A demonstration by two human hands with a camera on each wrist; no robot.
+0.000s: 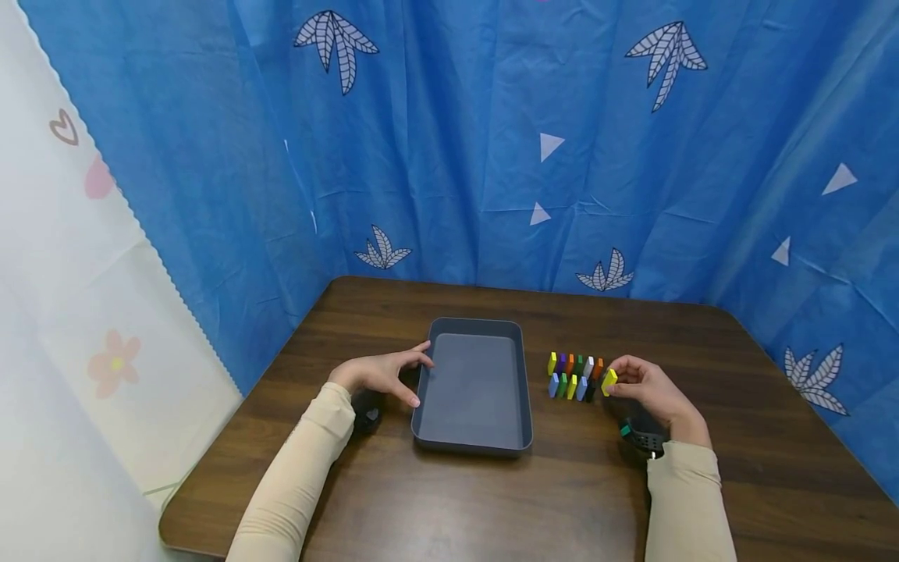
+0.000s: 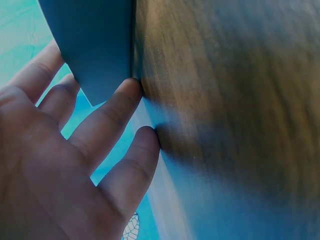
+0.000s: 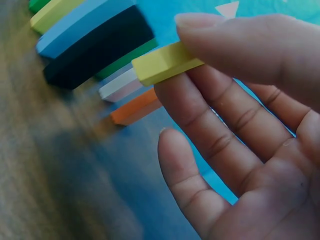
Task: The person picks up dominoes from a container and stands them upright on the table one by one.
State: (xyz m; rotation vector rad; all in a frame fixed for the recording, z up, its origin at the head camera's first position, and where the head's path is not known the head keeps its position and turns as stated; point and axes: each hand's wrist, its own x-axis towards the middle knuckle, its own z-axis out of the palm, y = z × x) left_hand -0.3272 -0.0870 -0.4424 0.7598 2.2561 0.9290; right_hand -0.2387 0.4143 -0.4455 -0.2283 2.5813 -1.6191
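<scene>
My right hand (image 1: 652, 389) pinches a small yellow block (image 1: 609, 382) between thumb and fingers, at the right end of two rows of coloured blocks. In the right wrist view the yellow block (image 3: 167, 64) is beside a black block (image 3: 100, 50), a white block (image 3: 120, 86) and an orange block (image 3: 137, 106). The dark grey rectangular tray (image 1: 472, 390) lies in the middle of the table. My left hand (image 1: 381, 373) is at the tray's left side with fingers spread; in the left wrist view fingertips meet the tray's wall (image 2: 97, 50).
Standing blocks form a back row with a purple block (image 1: 562, 364) and a front row with a blue block (image 1: 553, 385). They stand right of the tray on a brown wooden table (image 1: 477, 507). A blue curtain (image 1: 449, 156) hangs behind, a white one (image 1: 63, 312) at left.
</scene>
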